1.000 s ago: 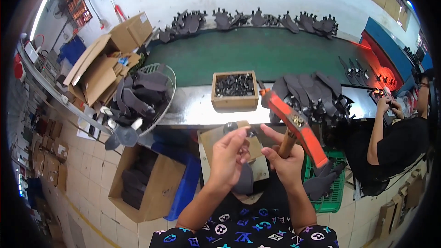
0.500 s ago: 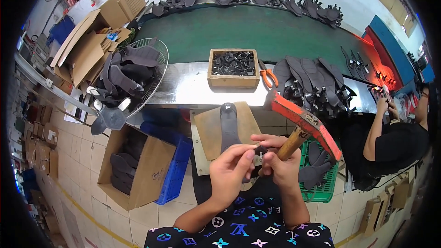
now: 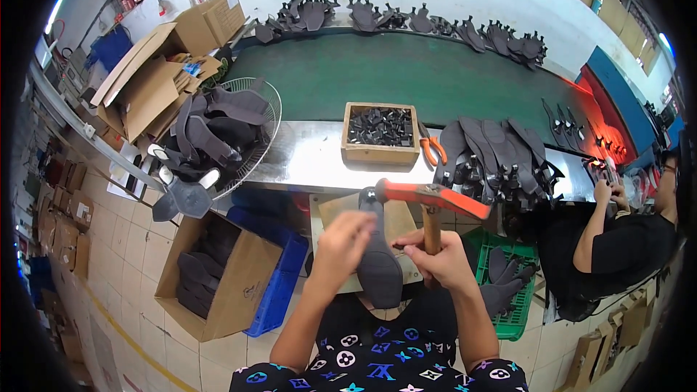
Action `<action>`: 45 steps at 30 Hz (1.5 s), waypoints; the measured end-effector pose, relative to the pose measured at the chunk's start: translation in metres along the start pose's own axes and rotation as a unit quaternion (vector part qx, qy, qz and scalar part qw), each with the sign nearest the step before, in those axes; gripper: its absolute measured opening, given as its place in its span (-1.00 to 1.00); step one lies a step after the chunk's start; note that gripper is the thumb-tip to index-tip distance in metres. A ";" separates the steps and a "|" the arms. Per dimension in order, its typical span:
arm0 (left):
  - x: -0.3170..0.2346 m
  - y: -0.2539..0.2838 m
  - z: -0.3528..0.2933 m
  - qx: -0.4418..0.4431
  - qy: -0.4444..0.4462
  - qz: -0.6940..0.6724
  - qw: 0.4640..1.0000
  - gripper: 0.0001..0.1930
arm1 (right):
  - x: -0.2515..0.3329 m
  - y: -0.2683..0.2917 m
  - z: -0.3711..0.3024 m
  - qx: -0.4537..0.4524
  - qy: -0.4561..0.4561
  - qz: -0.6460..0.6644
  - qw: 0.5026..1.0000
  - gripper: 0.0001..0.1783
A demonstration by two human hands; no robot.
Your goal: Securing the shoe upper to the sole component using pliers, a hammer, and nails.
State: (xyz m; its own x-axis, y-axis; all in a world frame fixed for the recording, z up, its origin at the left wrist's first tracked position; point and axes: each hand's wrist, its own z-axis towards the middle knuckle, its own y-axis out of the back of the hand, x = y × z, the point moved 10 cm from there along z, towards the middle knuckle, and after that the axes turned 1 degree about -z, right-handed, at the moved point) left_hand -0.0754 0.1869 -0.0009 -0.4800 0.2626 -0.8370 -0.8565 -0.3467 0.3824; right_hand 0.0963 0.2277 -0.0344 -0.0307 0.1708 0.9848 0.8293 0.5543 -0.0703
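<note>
My right hand (image 3: 444, 260) grips the wooden handle of a hammer (image 3: 433, 229) with a red head, held level over the work board. A small dark piece (image 3: 398, 247) shows at the thumb and fingertips of that hand. Blurred by motion, my left hand (image 3: 337, 250) hovers at the left side of a dark grey shoe insole (image 3: 380, 276); whether it holds anything cannot be made out. The insole lies lengthwise on a tan board (image 3: 339, 207), its narrow end under the hammer head, with a shiny spot there.
A wooden box (image 3: 381, 153) of small black clips stands on the metal ledge, beside orange-handled pliers (image 3: 434, 151) and piled insoles (image 3: 494, 149). Left are a wire basket (image 3: 272, 127) and a carton (image 3: 236, 283); right, a green crate (image 3: 517, 330) and a co-worker (image 3: 617, 239).
My hands, together before around a small dark piece, have parted. The left has moved toward the insole; the hammer has swung left over its narrow end. The view has tilted a little.
</note>
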 end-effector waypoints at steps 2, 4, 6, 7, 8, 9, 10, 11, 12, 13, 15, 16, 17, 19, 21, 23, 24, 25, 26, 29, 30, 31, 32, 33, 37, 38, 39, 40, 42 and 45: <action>0.036 -0.002 0.019 -0.042 -0.037 0.064 0.996 -0.75 | 0.003 -0.003 0.016 -0.002 0.011 -0.012 1.000 -0.81; 0.050 0.000 0.028 -0.084 -0.071 0.127 0.986 -0.72 | 0.008 -0.005 0.035 -0.003 0.022 -0.032 0.999 -0.80; 0.074 -0.022 0.039 0.004 0.001 0.021 1.000 -0.69 | 0.019 -0.001 0.055 -0.015 0.101 -0.129 0.986 -0.78; 0.081 -0.022 0.038 -0.012 0.020 0.021 0.999 -0.71 | 0.021 0.000 0.062 -0.020 0.139 -0.149 0.979 -0.76; 0.082 -0.022 0.034 -0.014 0.017 0.021 1.000 -0.71 | 0.015 0.000 0.072 -0.019 0.142 -0.151 0.978 -0.76; 0.083 -0.022 0.029 -0.006 0.017 0.000 1.000 -0.72 | 0.012 -0.003 0.079 -0.008 0.148 -0.162 0.976 -0.77; 0.084 -0.023 0.027 0.003 0.017 -0.022 1.000 -0.73 | 0.010 -0.005 0.084 0.003 0.152 -0.173 0.973 -0.77; 0.071 -0.017 0.025 -0.006 0.017 -0.029 0.999 -0.73 | 0.010 -0.008 0.086 0.006 0.151 -0.179 0.972 -0.79; 0.072 -0.018 0.024 -0.007 0.018 -0.029 0.999 -0.73 | 0.010 -0.009 0.088 0.007 0.150 -0.180 0.972 -0.79; 0.071 -0.017 0.021 -0.015 0.002 -0.025 1.000 -0.73 | 0.010 -0.012 0.090 0.018 0.157 -0.193 0.968 -0.80; 0.072 -0.012 0.013 -0.030 -0.011 -0.017 0.999 -0.72 | 0.009 -0.021 0.091 0.037 0.165 -0.205 0.964 -0.80; 0.077 -0.013 0.010 -0.029 -0.003 -0.024 0.999 -0.71 | 0.014 -0.026 0.089 0.038 0.201 -0.238 0.949 -0.79; 0.078 -0.013 0.009 -0.027 0.004 -0.033 0.999 -0.70 | 0.019 -0.029 0.086 0.038 0.237 -0.272 0.932 -0.78; 0.076 -0.012 0.010 -0.027 -0.007 -0.023 0.999 -0.70 | 0.026 -0.034 0.081 0.047 0.270 -0.277 0.921 -0.77; 0.071 -0.011 0.011 -0.026 -0.019 -0.014 0.999 -0.70 | 0.036 -0.038 0.074 0.056 0.302 -0.282 0.909 -0.75; 0.076 -0.015 0.010 0.006 0.015 -0.011 1.000 -0.71 | 0.037 -0.043 0.070 0.057 0.286 -0.319 0.902 -0.74; 0.076 -0.015 0.011 0.006 0.016 -0.011 1.000 -0.71 | 0.035 -0.044 0.070 0.058 0.285 -0.319 0.902 -0.74; 0.069 -0.012 0.012 -0.009 -0.016 -0.005 1.000 -0.71 | 0.032 -0.043 0.071 0.046 0.286 -0.307 0.907 -0.74; 0.062 -0.010 0.013 -0.025 -0.048 0.001 0.999 -0.71 | 0.031 -0.041 0.073 0.035 0.287 -0.295 0.911 -0.74; 0.068 -0.013 0.013 -0.020 -0.034 -0.030 0.999 -0.72 | 0.014 -0.032 0.085 0.033 0.235 -0.272 0.933 -0.67; 0.069 -0.013 0.012 -0.021 -0.033 -0.030 0.999 -0.72 | 0.014 -0.030 0.085 0.034 0.235 -0.271 0.933 -0.67; 0.069 -0.015 0.012 -0.016 -0.031 -0.028 0.999 -0.73 | 0.015 -0.029 0.084 0.040 0.235 -0.279 0.930 -0.68; 0.070 -0.016 0.013 -0.011 -0.029 -0.026 0.999 -0.73 | 0.015 -0.028 0.084 0.044 0.235 -0.287 0.928 -0.69; 0.071 -0.016 0.012 -0.011 -0.029 -0.027 0.999 -0.73 | 0.012 -0.027 0.084 0.044 0.234 -0.287 0.928 -0.69; 0.072 -0.013 0.010 -0.026 -0.031 -0.025 0.999 -0.74 | 0.015 -0.028 0.079 0.040 0.211 -0.295 0.931 -0.74; 0.070 -0.012 0.011 -0.030 -0.038 -0.016 0.999 -0.73 | 0.019 -0.029 0.077 0.034 0.207 -0.315 0.925 -0.75; 0.068 -0.011 0.011 -0.030 -0.038 -0.017 0.999 -0.73 | 0.019 -0.030 0.078 0.033 0.208 -0.316 0.925 -0.75; 0.068 -0.013 0.012 -0.017 -0.030 -0.009 0.999 -0.73 | 0.024 -0.033 0.074 0.030 0.247 -0.329 0.911 -0.76; 0.071 -0.013 0.011 -0.004 -0.021 -0.001 1.000 -0.72 | 0.032 -0.039 0.069 0.025 0.285 -0.341 0.896 -0.77; 0.085 -0.021 0.013 0.047 0.071 -0.086 0.993 -0.74 | 0.034 -0.043 0.065 0.046 0.266 -0.375 0.887 -0.77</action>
State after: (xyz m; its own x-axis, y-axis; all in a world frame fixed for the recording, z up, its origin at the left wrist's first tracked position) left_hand -0.1009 0.2286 -0.0751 -0.2987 0.1795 -0.9373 -0.9408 -0.2200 0.2577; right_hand 0.0228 0.2627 -0.0081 -0.2674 -0.6684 0.6941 0.6376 0.4174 0.6475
